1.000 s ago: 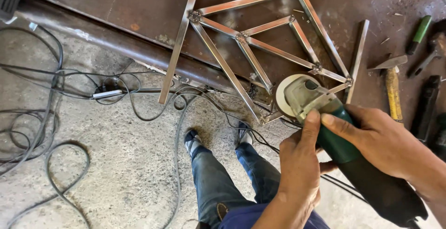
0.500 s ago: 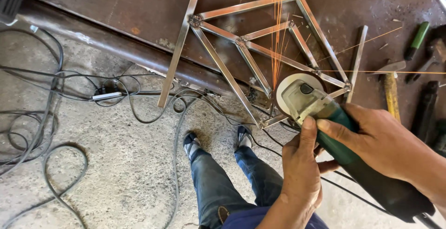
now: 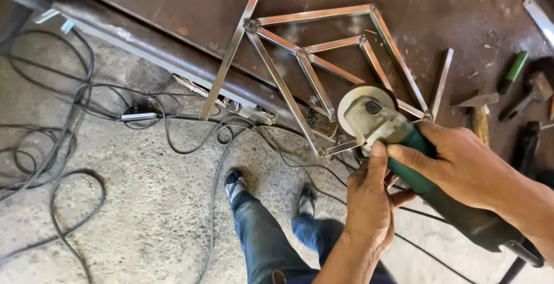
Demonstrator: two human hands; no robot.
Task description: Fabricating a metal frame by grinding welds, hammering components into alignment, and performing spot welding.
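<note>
I hold a green angle grinder (image 3: 415, 163) in both hands. My right hand (image 3: 461, 166) wraps its body from above, and my left hand (image 3: 369, 200) grips it from below, thumb up beside the grinder head. The grinder's disc (image 3: 363, 108) rests over the near corner of a welded frame of steel strips (image 3: 323, 53), which lies on a rusty metal table (image 3: 190, 7) and juts past its edge. No sparks show now.
Black cables (image 3: 75, 145) snake across the concrete floor on the left. Hammers and a green-handled tool (image 3: 513, 70) lie on the table at the right, with a loose steel strip (image 3: 441, 82). My legs and shoes (image 3: 234, 183) stand below the table's edge.
Half a second ago sparks flew up from the disc; none show now. The grinder and my hands sit in almost the same spot.
</note>
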